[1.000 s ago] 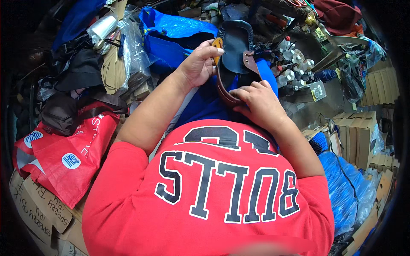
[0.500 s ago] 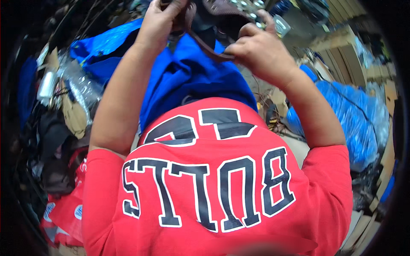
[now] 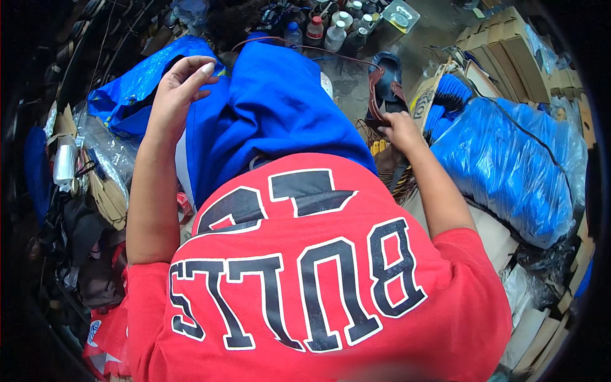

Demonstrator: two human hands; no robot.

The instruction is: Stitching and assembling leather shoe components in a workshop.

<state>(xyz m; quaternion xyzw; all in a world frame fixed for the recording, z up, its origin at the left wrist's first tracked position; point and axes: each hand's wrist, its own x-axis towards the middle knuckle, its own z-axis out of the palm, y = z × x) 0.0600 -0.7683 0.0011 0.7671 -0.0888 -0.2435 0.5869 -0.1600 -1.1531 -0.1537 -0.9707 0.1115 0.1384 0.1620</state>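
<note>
At the upper right, my right hand [image 3: 401,132] grips the near end of a dark sandal [image 3: 389,86] with brown leather straps. The sandal hangs sole-down or tilted beyond my knee; its exact tilt is hard to tell. A thin brownish cord [image 3: 305,46] arcs from above my knee across to the sandal's strap. My left hand [image 3: 181,92] is raised over my left thigh, its fingers loosely bent and apart, with nothing visible in it. Blue shorts [image 3: 286,108] cover my lap.
Several bottles [image 3: 335,37] and a clear plastic container [image 3: 401,16] stand beyond my knees. A blue plastic-wrapped bundle [image 3: 509,165] and stacked cardboard [image 3: 509,54] sit to the right. To the left lie a blue sack [image 3: 121,95], a clear wrap roll [image 3: 65,163] and dark scraps.
My left hand has let go of the sandal and moved down and left. My right hand has carried the sandal right and slightly lower. The cord now shows stretched across.
</note>
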